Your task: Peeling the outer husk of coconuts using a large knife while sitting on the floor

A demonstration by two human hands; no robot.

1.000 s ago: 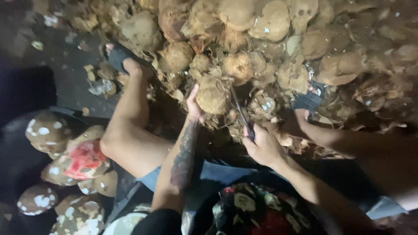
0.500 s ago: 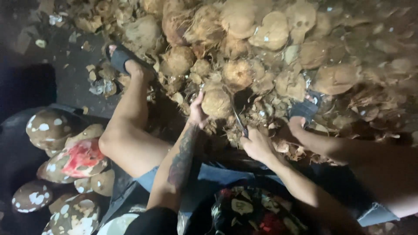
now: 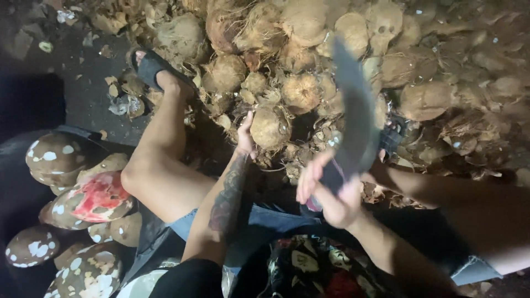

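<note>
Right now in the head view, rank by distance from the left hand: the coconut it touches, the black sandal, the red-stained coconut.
From the left hand:
1. Coconut it touches, immediately right.
2. Black sandal, upper left.
3. Red-stained coconut, far lower left.

L hand [image 3: 245, 138] steadies coconut [image 3: 269, 127]; R hand [image 3: 330, 190] lifts blade [image 3: 356, 110].
</note>
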